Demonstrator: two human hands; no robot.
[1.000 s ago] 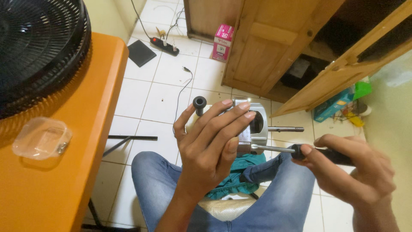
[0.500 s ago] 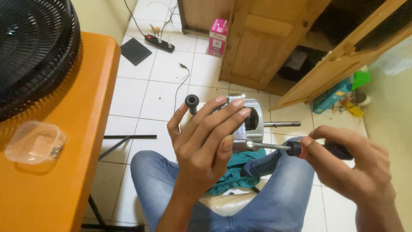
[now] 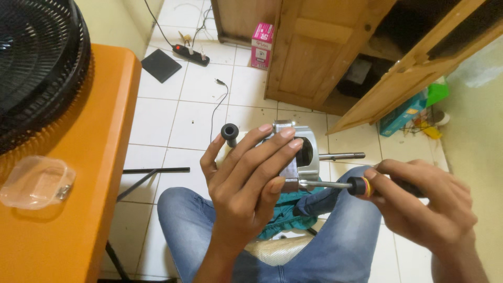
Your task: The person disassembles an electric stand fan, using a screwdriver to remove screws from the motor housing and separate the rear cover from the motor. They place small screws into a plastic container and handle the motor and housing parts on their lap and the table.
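Observation:
My left hand [image 3: 246, 183] grips a grey metal fan motor [image 3: 301, 152] above my lap, fingers wrapped over its front. A steel shaft [image 3: 341, 156] sticks out to the right of the motor and a black knob [image 3: 229, 132] shows at its left. My right hand [image 3: 424, 207] holds a screwdriver [image 3: 361, 186] with a black handle and a red-yellow collar. Its shank runs left and its tip meets the motor's lower right edge, just under my left fingertips.
An orange table [image 3: 89, 173] stands at my left with a black fan grille [image 3: 36, 68] and a small clear plastic box [image 3: 34, 182] on it. On the white tiled floor lie a power strip [image 3: 191, 54], a pink carton [image 3: 262, 37] and wooden doors [image 3: 319, 52].
The view has shifted slightly. Both hands and the motor stay together, and the screwdriver remains pressed against the motor's lower right side.

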